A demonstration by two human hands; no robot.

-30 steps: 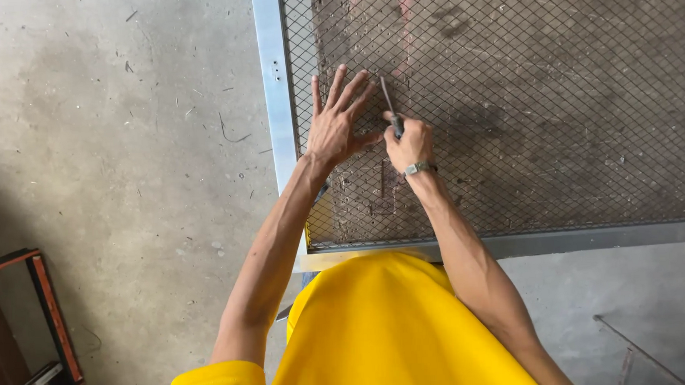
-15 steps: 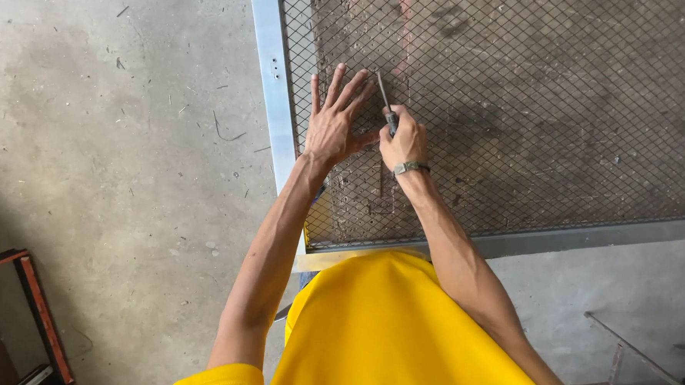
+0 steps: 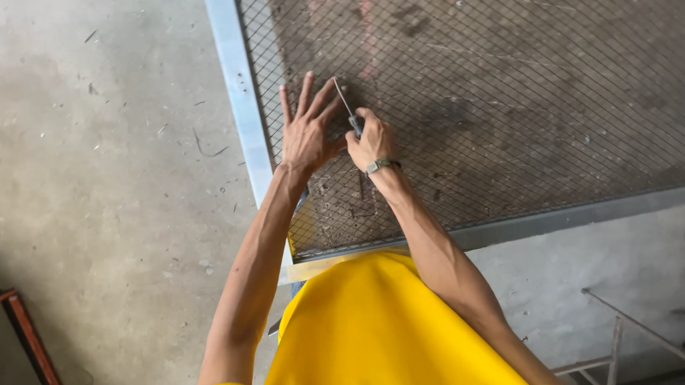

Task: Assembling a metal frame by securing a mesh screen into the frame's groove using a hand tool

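Right hand [image 3: 371, 141] hides the thin tool's [image 3: 344, 100] handle.

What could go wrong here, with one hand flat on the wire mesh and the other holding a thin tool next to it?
1. The thin tool in the right hand points close beside the fingers of the left hand; a slip may jab them.
2. The left hand presses on bare wire mesh; its strands may scratch the skin.
3. The metal frame edge lies near the left forearm and may scrape it.
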